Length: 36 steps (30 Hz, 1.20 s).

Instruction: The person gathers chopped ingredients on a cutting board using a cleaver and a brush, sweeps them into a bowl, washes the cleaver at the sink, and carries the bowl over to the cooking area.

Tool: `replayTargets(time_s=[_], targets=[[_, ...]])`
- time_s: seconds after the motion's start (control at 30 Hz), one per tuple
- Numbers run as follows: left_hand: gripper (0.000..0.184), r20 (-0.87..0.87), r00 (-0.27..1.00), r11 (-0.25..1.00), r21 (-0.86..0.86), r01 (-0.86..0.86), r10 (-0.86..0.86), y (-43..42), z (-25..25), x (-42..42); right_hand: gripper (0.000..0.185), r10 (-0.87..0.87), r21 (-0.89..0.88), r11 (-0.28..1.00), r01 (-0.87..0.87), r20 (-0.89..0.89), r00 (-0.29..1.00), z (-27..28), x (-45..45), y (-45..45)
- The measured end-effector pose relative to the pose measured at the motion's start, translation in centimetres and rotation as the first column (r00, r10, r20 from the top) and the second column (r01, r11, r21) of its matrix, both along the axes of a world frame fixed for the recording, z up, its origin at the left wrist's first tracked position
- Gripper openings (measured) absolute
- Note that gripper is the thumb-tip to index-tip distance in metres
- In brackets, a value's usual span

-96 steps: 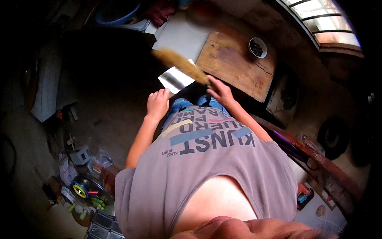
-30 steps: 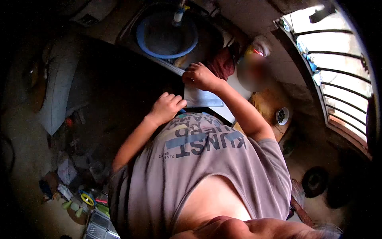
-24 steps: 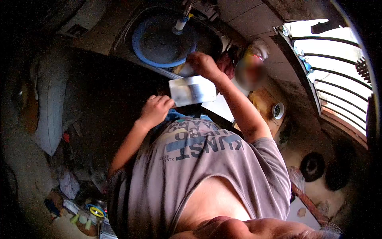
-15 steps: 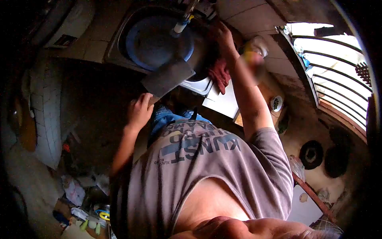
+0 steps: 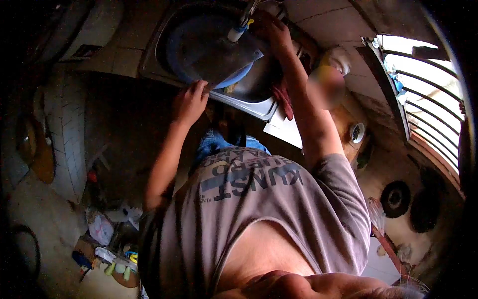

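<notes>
My left hand point(image 5: 190, 103) is closed around the handle of a cleaver point(image 5: 234, 65). Its broad dark blade reaches out over a blue basin point(image 5: 242, 76), which sits in a metal sink point(image 5: 249, 107). A tap with a white nozzle point(image 5: 235, 34) hangs above the basin. My right hand point(image 5: 275, 34) reaches into shadow just right of the tap, and its fingers are too dark to make out. Beneath my right forearm, a dark red cloth point(image 5: 284, 101) drapes over the sink's right end.
A white board or sheet point(image 5: 285, 132) lies right of the sink. Farther right is a small white bowl point(image 5: 357, 132) with dark contents, below a barred window point(image 5: 428, 94). Bags and vegetables point(image 5: 118, 269) lie at the lower left.
My left hand has moved the cleaver forward, so the blade now lies farther over the basin and at a different tilt. My right hand stays beside the tap. The view has shifted slightly.
</notes>
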State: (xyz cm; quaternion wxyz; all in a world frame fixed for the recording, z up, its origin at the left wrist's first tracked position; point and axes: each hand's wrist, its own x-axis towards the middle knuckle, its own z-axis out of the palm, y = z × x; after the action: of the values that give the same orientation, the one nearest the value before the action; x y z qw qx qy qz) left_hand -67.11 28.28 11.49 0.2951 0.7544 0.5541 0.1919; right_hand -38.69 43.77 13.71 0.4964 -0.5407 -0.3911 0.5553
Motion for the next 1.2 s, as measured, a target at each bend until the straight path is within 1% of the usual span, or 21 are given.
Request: replayTargets(time_s=[0.07, 0.1, 0.17, 0.2, 0.27, 0.33, 0.4, 0.43, 0.47, 0.5, 0.6, 0.63, 0.7, 0.8, 0.87, 1.0, 1.07, 1.1, 1.13, 1.17, 1.2], targets=[[0.032, -0.022, 0.999, 0.99, 0.129, 0.049, -0.046, 1.0, 0.2, 0.8, 0.037, -0.051, 0.04, 0.998, 0.049, 0.04, 0.998, -2.8, 1.6, -1.6], [0.032, -0.026, 0.999, 0.991, 0.127, 0.05, -0.047, 1.5, -0.1, 1.1, 0.037, -0.052, 0.038, 0.998, 0.05, 0.036, 0.998, -3.9, 2.3, -2.4], [0.038, -0.025, 0.995, 0.982, 0.161, 0.103, -0.101, 2.4, -0.6, 1.6, 0.031, -0.143, 0.114, 0.987, 0.118, 0.247, 0.959, -5.9, 3.3, -4.4], [0.038, -0.028, 0.994, 0.982, 0.159, 0.105, -0.102, 2.9, -0.7, 2.0, 0.031, -0.143, 0.112, 0.987, 0.119, 0.244, 0.959, -6.6, 3.5, -5.0], [0.041, -0.023, 0.992, 0.963, 0.24, 0.125, -0.123, 3.4, -0.9, 2.5, 0.031, -0.261, 0.097, 0.965, 0.245, 0.222, 0.939, -7.0, 3.5, -6.3], [0.038, -0.015, 0.992, 0.96, 0.247, 0.128, -0.129, 4.1, -1.8, 3.2, 0.032, -0.274, 0.06, 0.962, 0.267, 0.202, 0.94, -6.8, 3.7, -6.9], [0.035, -0.008, 0.991, 0.959, 0.253, 0.129, -0.131, 4.8, -2.1, 3.7, 0.034, -0.258, -0.142, 0.957, 0.252, -0.027, 0.966, -6.7, 3.8, -7.0], [0.036, -0.02, 0.99, 0.947, 0.289, 0.14, -0.14, 5.2, -2.3, 3.8, 0.034, -0.259, -0.145, 0.957, 0.252, -0.029, 0.966, -6.5, 4.0, -7.1], [0.037, -0.034, 0.989, 0.934, 0.324, 0.15, -0.147, 5.6, -2.3, 3.9, 0.035, -0.262, -0.163, 0.956, 0.246, -0.087, 0.961, -4.8, 3.6, -7.2], [0.037, -0.039, 0.988, 0.935, 0.32, 0.152, -0.147, 5.9, -2.2, 3.9, 0.037, -0.266, -0.182, 0.954, 0.239, -0.145, 0.953, -3.8, 3.3, -7.3], [0.039, -0.048, 0.981, 0.932, 0.307, 0.192, -0.186, 6.3, -2.3, 3.9, 0.036, -0.285, -0.218, 0.945, 0.242, -0.19, 0.94, -5.7, 4.0, -7.2], [0.041, -0.041, 0.983, 0.944, 0.273, 0.186, -0.181, 6.0, -2.7, 3.4, 0.034, -0.246, -0.234, 0.948, 0.218, -0.099, 0.964, -6.6, 4.3, -7.1], [0.044, -0.037, 0.983, 0.954, 0.238, 0.182, -0.179, 5.6, -2.5, 2.7, 0.032, -0.257, -0.266, 0.941, 0.21, -0.155, 0.954, -8.0, 3.6, -7.0], [0.039, -0.107, 0.984, 0.962, 0.22, 0.165, -0.144, 4.8, -1.3, 1.0, 0.034, -0.258, -0.334, 0.923, 0.191, -0.17, 0.951, -8.1, 1.8, -7.2], [0.037, -0.133, 0.983, 0.972, 0.181, 0.152, -0.129, 4.2, -0.5, 0.2, 0.032, -0.234, -0.349, 0.927, 0.136, -0.254, 0.939, -8.5, 0.7, -7.1], [0.036, -0.14, 0.984, 0.98, 0.149, 0.129, -0.109, 3.1, 0.6, 0.4, 0.032, -0.2, -0.354, 0.929, 0.105, -0.243, 0.949, -8.5, 0.6, -7.8], [0.038, -0.139, 0.985, 0.994, 0.018, 0.109, -0.106, 3.1, 0.5, 1.0, 0.031, -0.218, -0.362, 0.925, 0.117, -0.254, 0.942, -8.5, 1.1, -7.7], [0.038, -0.136, 0.985, 0.994, 0.019, 0.109, -0.105, 3.0, 0.4, 1.5, 0.03, -0.239, -0.37, 0.92, 0.13, -0.266, 0.934, -8.2, 1.3, -7.6], [0.034, -0.009, 0.999, 0.997, -0.055, 0.051, -0.052, 3.0, 0.0, 2.0, 0.03, -0.238, -0.369, 0.92, 0.13, -0.263, 0.935, -8.0, 1.5, -7.3], [0.03, 0.114, 0.993, 0.99, -0.138, 0.004, 0.012, 2.9, -0.5, 2.4, 0.032, -0.241, -0.362, 0.924, 0.121, -0.308, 0.92, -7.0, 1.6, -6.9], [0.03, 0.116, 0.993, 0.99, -0.139, 0.004, 0.012, 2.7, -1.6, 2.4, 0.034, -0.243, -0.356, 0.928, 0.111, -0.353, 0.903, -6.5, 1.6, -6.7]])
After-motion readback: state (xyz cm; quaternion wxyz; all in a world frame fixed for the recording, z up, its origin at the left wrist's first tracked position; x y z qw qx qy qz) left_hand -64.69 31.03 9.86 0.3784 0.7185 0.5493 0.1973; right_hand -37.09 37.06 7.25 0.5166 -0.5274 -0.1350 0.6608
